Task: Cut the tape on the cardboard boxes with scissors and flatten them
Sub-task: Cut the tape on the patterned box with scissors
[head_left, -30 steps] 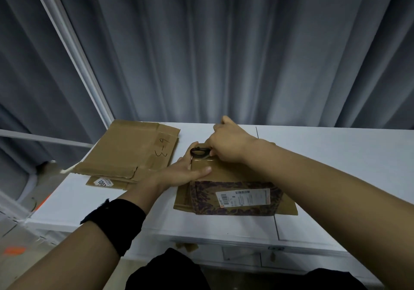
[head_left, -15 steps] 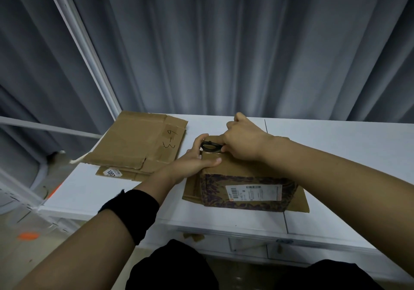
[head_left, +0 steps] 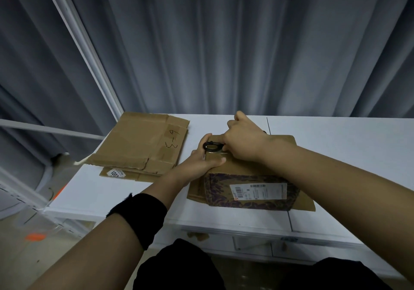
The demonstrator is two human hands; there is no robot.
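Note:
A brown cardboard box with a purple-patterned front and a white shipping label stands on the white table. It rests on a flat piece of cardboard. My left hand grips the box's upper left corner, thumb along the top edge. My right hand holds black-handled scissors on the box's top near that corner. One handle loop shows; the blades are hidden under my hand.
A stack of flattened cardboard boxes lies at the table's left rear, one marked with handwriting. Grey curtains hang behind the table. A white frame rail slants down at the left. A seam divides the tabletop.
The view has shifted a little, so the table sits lower and more to the right in frame. Both hands keep the same hold on the box and the scissors.

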